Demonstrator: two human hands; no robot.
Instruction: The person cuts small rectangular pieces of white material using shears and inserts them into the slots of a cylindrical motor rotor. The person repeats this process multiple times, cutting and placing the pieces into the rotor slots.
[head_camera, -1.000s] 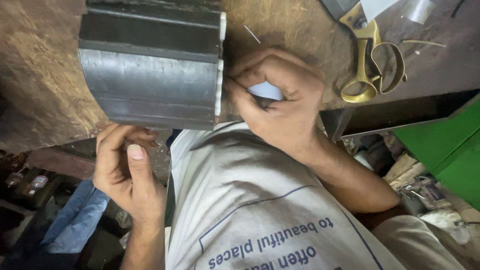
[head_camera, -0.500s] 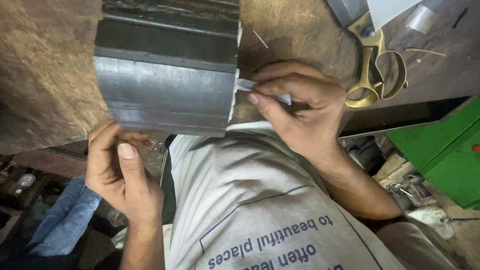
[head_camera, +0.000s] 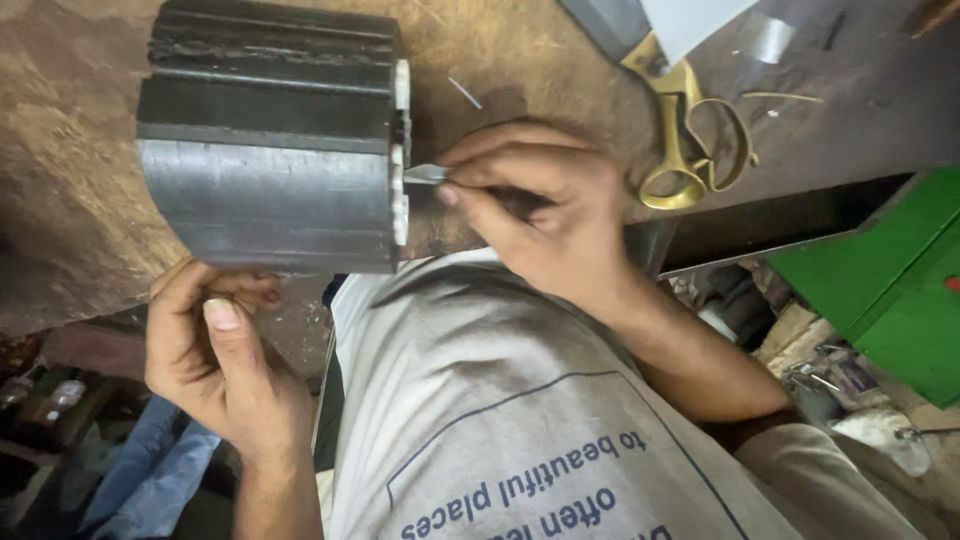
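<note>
The dark metal block (head_camera: 270, 140) lies on the worn wooden bench (head_camera: 70, 200), its near side reaching right to the bench's front edge, just above the person's lap. The left hand (head_camera: 215, 350) sits below that edge, fingers curled up against the block's lower corner and thumb lying flat, closed loosely on nothing that can be seen. The right hand (head_camera: 540, 215) rests on the bench just beside the block's right end, fingers pinched tight on a small silvery strip (head_camera: 425, 174) whose tip meets the block's end face at the pale lining (head_camera: 401, 150). There is little room on that side: the brass-coloured scissors (head_camera: 690, 140) lie close behind the right hand's knuckles, and a grey sheet (head_camera: 615, 25) with a white piece (head_camera: 695, 20) on it sits beyond them at the top edge. To the block's left the bench runs on bare and open. A green box (head_camera: 890, 290) stands off the bench at the right, well apart from the hands. The block itself is ridged along its length, with stepped ledges on top, a dull grey curved front, and a rough upper rim.
</note>
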